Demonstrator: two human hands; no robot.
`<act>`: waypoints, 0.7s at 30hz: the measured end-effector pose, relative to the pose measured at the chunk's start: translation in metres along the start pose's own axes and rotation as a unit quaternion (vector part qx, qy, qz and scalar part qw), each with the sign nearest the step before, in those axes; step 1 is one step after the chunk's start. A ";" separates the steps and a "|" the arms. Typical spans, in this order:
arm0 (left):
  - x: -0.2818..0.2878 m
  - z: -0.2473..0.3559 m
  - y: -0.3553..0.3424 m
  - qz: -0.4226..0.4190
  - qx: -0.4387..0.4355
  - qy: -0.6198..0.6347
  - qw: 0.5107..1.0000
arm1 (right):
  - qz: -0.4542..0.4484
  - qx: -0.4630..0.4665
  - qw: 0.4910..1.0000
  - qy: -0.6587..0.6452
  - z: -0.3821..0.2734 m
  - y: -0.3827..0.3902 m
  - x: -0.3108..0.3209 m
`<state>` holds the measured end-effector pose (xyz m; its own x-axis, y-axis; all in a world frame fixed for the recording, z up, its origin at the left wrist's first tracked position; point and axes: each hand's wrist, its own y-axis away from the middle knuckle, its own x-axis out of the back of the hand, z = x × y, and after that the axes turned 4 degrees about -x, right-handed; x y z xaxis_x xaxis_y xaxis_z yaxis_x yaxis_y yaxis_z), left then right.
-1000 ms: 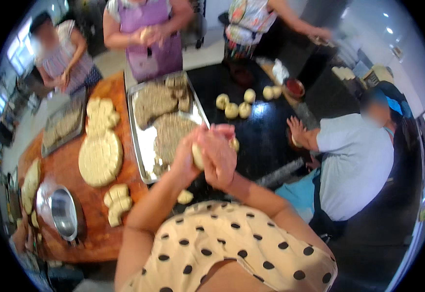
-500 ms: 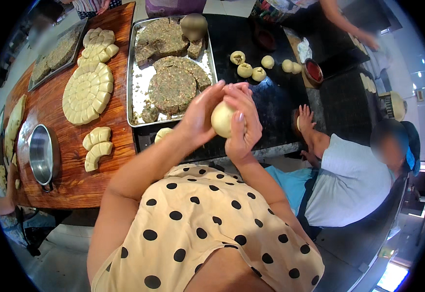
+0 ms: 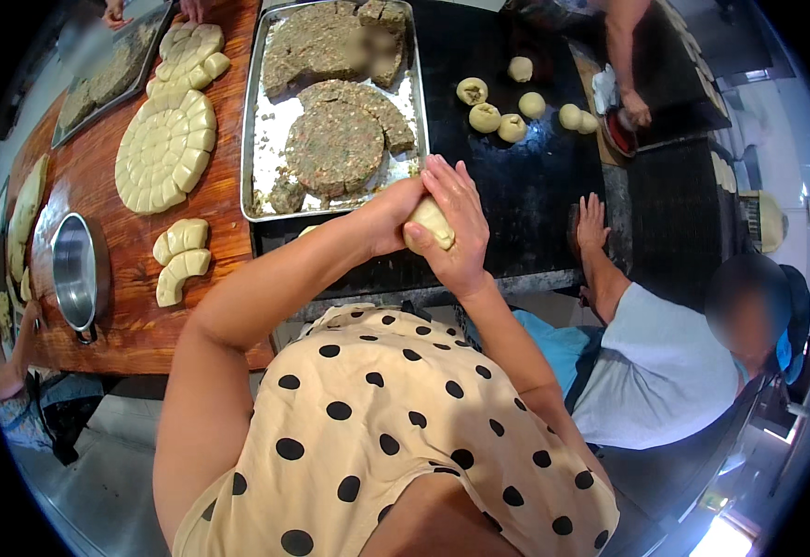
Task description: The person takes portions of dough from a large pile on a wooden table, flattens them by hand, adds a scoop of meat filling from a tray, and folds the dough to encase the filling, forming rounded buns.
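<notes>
A pale dough ball (image 3: 431,221) is pressed between my two palms above the near edge of the black worktop. My left hand (image 3: 397,215) lies against its left side, most of the fingers hidden behind the right hand. Over the other side, my right hand (image 3: 462,227) has its fingers stretched up and its thumb across the dough. Just beyond my hands is a metal tray (image 3: 249,186) with a round slab of speckled brown-green filling (image 3: 335,153) and broken pieces of it. Partly hidden under my left forearm, another bit of dough (image 3: 308,230) shows.
Several dough balls (image 3: 485,117) sit on the black worktop (image 3: 535,204). Scored dough rounds (image 3: 165,150), cut dough pieces (image 3: 182,265) and a steel bowl (image 3: 78,274) are on the wooden table at left. A co-worker's hand (image 3: 592,223) rests at the worktop's right; another's reaches a red bowl (image 3: 620,135).
My hands have pressed closer around the dough, which now shows less between them. Another dough ball has appeared at the far side. A co-worker's hand at the far right has come to the red bowl.
</notes>
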<state>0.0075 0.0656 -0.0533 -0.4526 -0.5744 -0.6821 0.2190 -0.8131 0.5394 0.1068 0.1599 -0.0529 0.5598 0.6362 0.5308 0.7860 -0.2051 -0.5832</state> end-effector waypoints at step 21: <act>0.019 -0.036 -0.051 0.103 -0.133 -0.120 0.978 | 0.290 -0.220 0.929 -0.067 0.096 -0.014 0.062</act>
<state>0.0191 0.0930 -0.1112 -0.5575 -0.7162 -0.4199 0.5296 -0.6963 0.4845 0.1052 0.2741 -0.0708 0.9083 0.4044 0.1073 0.4097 -0.8081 -0.4232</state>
